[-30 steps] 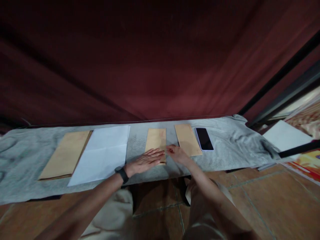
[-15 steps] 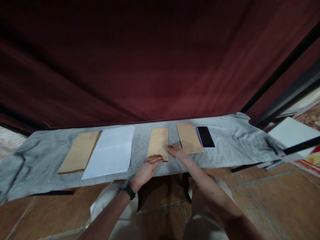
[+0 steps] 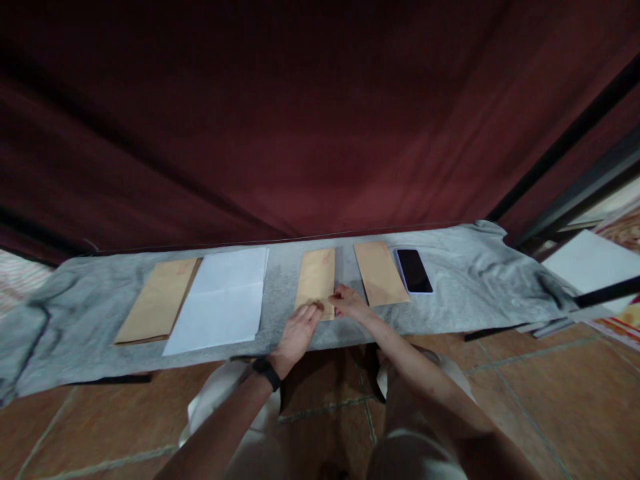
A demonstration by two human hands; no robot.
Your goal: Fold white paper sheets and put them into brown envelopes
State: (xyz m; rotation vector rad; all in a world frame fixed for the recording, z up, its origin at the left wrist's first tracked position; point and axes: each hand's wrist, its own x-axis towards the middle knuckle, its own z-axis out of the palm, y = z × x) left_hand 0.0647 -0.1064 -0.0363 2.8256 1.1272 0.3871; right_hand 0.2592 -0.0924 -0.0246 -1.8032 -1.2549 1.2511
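A brown envelope (image 3: 316, 275) lies in the middle of a low surface covered with grey cloth (image 3: 450, 293). My left hand (image 3: 297, 330), with a black wristband, rests its fingers on the envelope's near end, fingers pressed together. My right hand (image 3: 350, 302) pinches the near right corner of the same envelope. A second brown envelope (image 3: 380, 272) lies just to the right, next to a black phone (image 3: 414, 271).
A white sheet of paper (image 3: 223, 298) and a larger brown envelope (image 3: 159, 299) lie on the cloth to the left. A dark red curtain (image 3: 300, 120) hangs behind. White paper (image 3: 590, 262) and a dark bar (image 3: 607, 291) sit at far right. Tiled floor lies below.
My left hand slid back from lying flat over the envelope to its near end. My right hand stayed at the near right corner. The view shifted slightly.
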